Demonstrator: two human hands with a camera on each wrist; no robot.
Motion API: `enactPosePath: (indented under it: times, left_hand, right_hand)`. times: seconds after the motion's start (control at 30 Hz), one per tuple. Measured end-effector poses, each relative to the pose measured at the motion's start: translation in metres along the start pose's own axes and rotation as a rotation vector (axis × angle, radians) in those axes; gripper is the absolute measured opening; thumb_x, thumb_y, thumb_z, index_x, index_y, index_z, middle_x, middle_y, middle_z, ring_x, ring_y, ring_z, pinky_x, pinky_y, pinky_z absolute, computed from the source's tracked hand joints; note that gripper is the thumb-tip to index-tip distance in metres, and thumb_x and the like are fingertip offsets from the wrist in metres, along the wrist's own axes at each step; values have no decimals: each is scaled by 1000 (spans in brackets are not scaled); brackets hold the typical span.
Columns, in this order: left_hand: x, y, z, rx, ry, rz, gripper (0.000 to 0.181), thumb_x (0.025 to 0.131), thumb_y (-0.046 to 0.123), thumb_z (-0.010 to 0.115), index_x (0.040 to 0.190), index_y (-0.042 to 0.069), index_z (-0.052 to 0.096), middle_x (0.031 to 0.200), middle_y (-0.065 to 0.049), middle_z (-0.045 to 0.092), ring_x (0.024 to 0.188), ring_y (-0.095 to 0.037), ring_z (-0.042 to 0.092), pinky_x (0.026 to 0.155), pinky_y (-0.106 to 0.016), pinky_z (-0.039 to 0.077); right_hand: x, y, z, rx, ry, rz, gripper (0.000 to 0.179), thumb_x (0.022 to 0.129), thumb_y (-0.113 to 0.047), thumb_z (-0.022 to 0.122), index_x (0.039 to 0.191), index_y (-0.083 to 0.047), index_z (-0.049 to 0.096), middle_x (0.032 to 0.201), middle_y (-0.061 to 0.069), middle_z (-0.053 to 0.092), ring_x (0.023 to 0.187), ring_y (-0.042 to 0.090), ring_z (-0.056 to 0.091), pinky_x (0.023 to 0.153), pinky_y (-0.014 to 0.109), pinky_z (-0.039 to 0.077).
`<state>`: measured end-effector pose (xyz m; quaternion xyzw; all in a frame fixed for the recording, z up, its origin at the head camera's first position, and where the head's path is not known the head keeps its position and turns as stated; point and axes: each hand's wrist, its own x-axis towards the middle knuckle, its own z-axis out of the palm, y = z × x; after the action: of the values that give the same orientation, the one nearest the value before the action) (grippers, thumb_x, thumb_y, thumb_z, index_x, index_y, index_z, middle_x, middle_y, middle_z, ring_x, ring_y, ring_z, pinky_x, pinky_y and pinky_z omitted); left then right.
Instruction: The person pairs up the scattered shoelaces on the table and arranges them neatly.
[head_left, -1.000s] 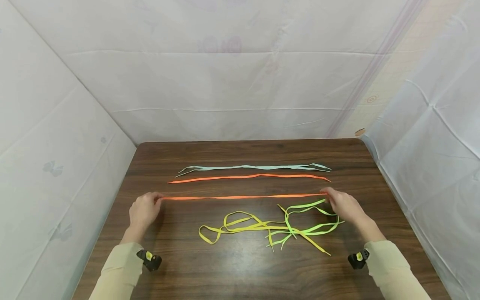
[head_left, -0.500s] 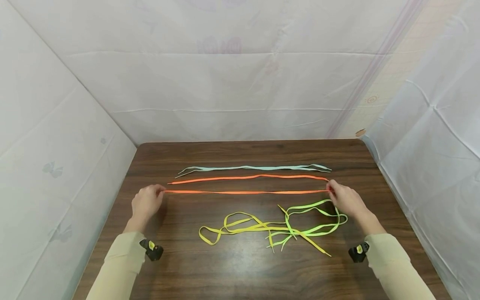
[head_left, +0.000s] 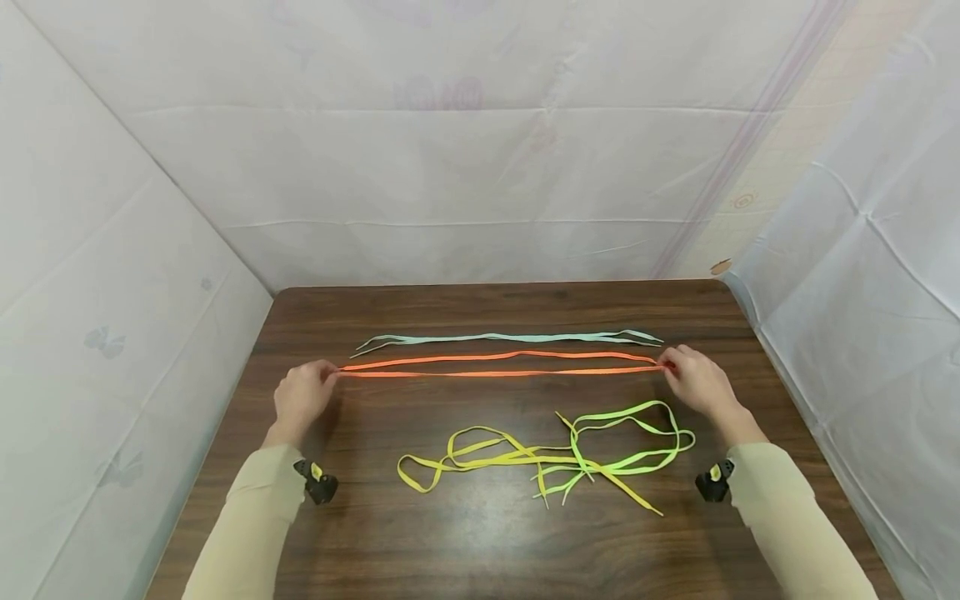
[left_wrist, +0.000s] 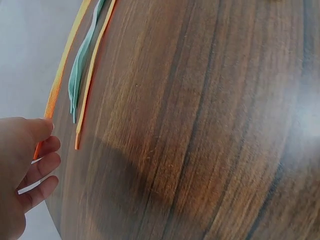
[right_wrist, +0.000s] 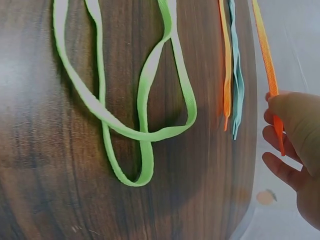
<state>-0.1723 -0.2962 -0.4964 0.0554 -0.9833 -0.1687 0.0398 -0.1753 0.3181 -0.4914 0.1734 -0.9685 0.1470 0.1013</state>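
An orange shoelace (head_left: 480, 374) is stretched straight from side to side between the two hands. My left hand (head_left: 303, 395) pinches its left end between thumb and index finger; the left wrist view shows this orange lace (left_wrist: 56, 82) held above the table. Its other end is pinched by my right hand (head_left: 699, 385), with the tip hanging past the fingers in the right wrist view. Just behind it lies a second orange shoelace (head_left: 450, 358), nearly parallel. Farther back, light blue shoelaces (head_left: 487, 337) lie side by side.
Nearer the front of the brown wooden table (head_left: 420, 550), a yellow shoelace (head_left: 495, 459) lies in loops. It crosses a loosely looped green shoelace (head_left: 637, 462) on the right. White sheets (head_left: 480, 183) hang behind the table and along both sides.
Both hands have moved away from the body, carrying the taut orange shoelace from near the yellow and green laces to close beside the second orange one. The other laces have stayed put.
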Motion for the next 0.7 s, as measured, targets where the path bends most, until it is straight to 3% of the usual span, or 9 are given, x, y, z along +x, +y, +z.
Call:
enactPosePath:
  times: [0.17, 0.5, 0.7]
  left_hand:
    - [7, 2, 1, -1, -7, -17, 20, 90, 21, 56, 98, 7, 68, 95, -19, 67, 60, -26, 55, 46, -38, 39]
    - [13, 5, 5, -11, -35, -77, 23, 90, 21, 52, 102, 9, 67, 100, -20, 66, 64, -29, 55, 48, -39, 39]
    - [17, 5, 8, -21, -15, -101, 23, 89, 21, 51, 100, 10, 69, 101, -21, 66, 74, -37, 62, 51, -43, 42]
  right_hand:
    - [6, 5, 3, -5, 15, 6, 9, 81, -1, 60, 88, -5, 64, 77, 7, 56, 58, 17, 48, 52, 36, 40]
    - [14, 8, 2, -19, -74, 111, 9, 82, -3, 58, 90, -3, 63, 76, 10, 56, 58, 21, 50, 53, 41, 42]
    - [19, 12, 6, -28, -110, 166, 8, 85, -7, 58, 91, -3, 61, 76, 11, 56, 59, 22, 50, 53, 42, 42]
